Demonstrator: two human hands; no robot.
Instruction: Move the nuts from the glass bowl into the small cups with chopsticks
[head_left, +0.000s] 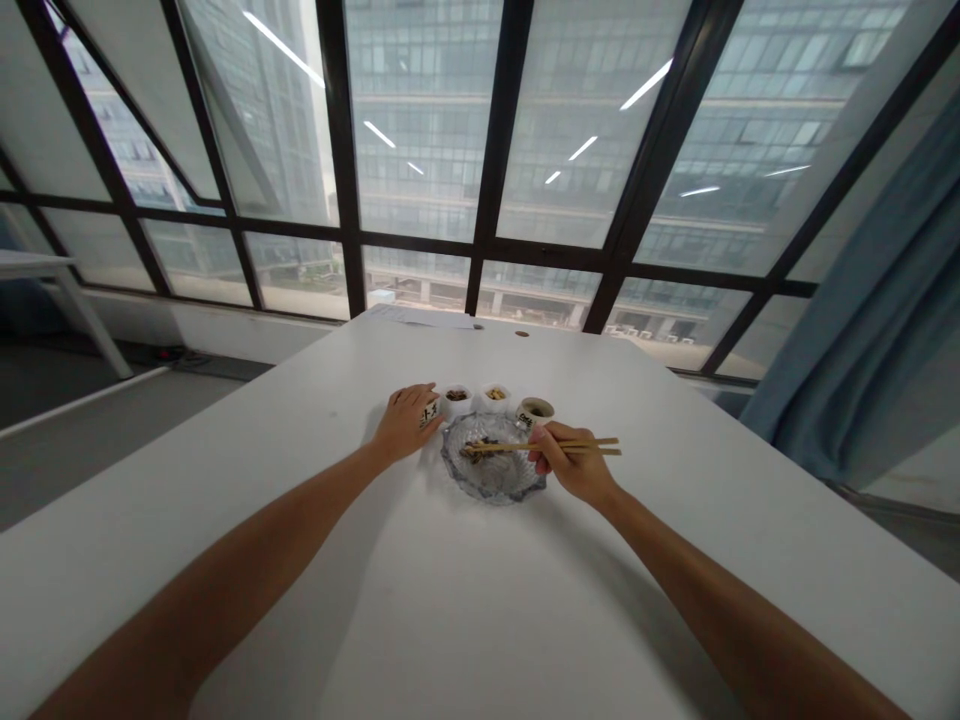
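Smooth white table [390, 600], viewed from the room, bearing a scalloped cut-glass bowl [499, 490]. Right hand [577, 465], at the bowl's right, grips wooden chopsticks [606, 441]; left hand [405, 425] curls against a printed cup [429, 412] at its left. Behind the bowl: two white cups [456, 408] and a beige cup [546, 411], round-mouthed. Slim tips meet dark, irregular bits [484, 454] inside the bowl; a low angle and light, even pinch should suit them.
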